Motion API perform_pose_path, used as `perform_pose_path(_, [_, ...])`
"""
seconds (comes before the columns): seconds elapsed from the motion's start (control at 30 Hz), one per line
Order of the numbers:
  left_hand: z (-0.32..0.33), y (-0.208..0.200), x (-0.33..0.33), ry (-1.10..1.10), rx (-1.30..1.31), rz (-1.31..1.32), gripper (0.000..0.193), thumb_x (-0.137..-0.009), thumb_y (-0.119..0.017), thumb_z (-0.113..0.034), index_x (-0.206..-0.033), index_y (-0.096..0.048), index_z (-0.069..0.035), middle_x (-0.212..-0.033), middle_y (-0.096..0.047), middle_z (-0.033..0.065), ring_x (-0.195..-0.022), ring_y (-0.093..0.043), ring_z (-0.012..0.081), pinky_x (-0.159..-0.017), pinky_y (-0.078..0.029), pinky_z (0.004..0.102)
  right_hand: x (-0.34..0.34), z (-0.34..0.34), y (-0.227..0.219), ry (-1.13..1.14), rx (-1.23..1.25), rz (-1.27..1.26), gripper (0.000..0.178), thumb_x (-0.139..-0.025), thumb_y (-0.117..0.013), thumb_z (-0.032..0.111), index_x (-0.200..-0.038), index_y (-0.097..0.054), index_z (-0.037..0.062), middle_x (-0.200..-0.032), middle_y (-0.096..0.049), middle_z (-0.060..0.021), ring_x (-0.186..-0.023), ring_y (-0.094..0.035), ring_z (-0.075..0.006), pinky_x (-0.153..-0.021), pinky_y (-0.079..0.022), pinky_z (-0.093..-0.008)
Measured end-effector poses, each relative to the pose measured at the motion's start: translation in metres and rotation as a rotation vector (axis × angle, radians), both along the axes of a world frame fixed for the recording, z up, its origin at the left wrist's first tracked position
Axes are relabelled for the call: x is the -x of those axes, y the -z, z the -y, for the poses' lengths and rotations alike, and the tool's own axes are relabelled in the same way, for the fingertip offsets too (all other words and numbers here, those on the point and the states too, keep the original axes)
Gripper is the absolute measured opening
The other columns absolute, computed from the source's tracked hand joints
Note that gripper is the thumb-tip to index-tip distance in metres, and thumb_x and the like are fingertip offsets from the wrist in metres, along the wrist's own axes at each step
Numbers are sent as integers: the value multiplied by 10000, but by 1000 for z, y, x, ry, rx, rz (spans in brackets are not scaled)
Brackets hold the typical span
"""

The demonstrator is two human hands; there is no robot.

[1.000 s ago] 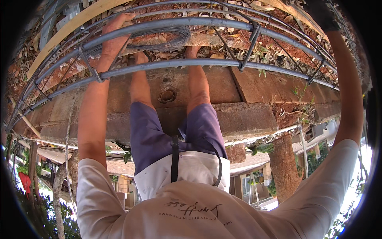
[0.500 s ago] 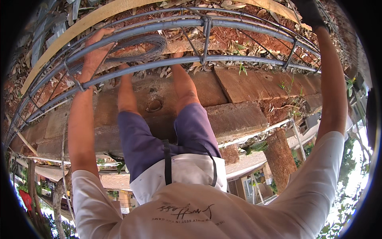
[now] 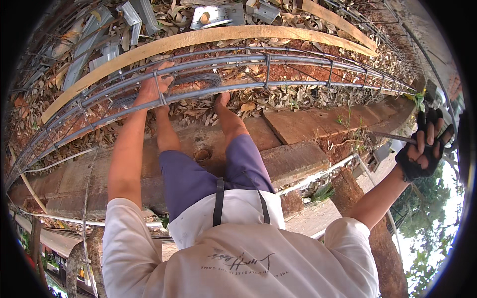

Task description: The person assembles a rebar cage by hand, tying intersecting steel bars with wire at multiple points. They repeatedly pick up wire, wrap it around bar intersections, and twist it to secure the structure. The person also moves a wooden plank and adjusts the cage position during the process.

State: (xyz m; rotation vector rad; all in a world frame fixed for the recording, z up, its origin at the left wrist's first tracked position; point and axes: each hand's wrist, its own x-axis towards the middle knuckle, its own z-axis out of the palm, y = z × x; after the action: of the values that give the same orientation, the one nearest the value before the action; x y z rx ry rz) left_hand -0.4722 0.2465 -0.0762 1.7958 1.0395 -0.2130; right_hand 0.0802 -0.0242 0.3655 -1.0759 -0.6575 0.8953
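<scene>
My bare left hand reaches in among the long grey bars of a rebar cage, beside one of its square stirrups. Its fingers and thumb look spread, though bars partly cover them. Close to these fingers lies a bundle of thin grey tie wire. Off to the right, away from the cage, my right hand wears a black glove with bare fingertips. It is closed round a thin dark metal rod whose end points left; the rest is hidden in the grip.
Beyond the cage runs a curved-looking wooden strip, with grey metal channel pieces behind it on dry leaves. Wooden planks lie by my legs. A tree trunk and a white pipe are at the lower right.
My right hand has come down from the far right end of the cage toward me, and the rod now shows in it. The left hand has shifted right along the cage.
</scene>
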Motion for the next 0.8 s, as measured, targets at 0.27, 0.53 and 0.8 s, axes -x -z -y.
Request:
perform_pose_path(0.27, [2,-6,17,50,-296,109,577,-827,-823,-106,-1372,-637,-146,-1371,-659,117,-1330,-571,334,-1174,-396,485,100,-15,17,206,20,83,712,-923,-596,133,-1591,-362,60,-1508,-473,-232,-1408,-473,-403,-1239,-257,-699])
perform_pose_path(0.53, [8,2,39,26,-485,70,547,-836,-836,-187,-1348,-650,-143,-1274,-695,93,-1226,-620,289,-1159,-394,488,315,-7,147,-199,1490,-761,352,-951,-641,136,-1212,-649,-100,-901,-674,-92,-768,-661,-187,-666,-578,-334])
perform_pose_path(0.8, [15,17,39,-113,-589,199,483,-805,-822,-107,-1273,-704,-108,-1173,-732,121,-1144,-656,334,-1079,-449,508,340,-62,186,-351,1290,-458,260,-988,-660,194,-1082,-695,-46,-814,-672,-68,-640,-647,-152,-573,-540,-311])
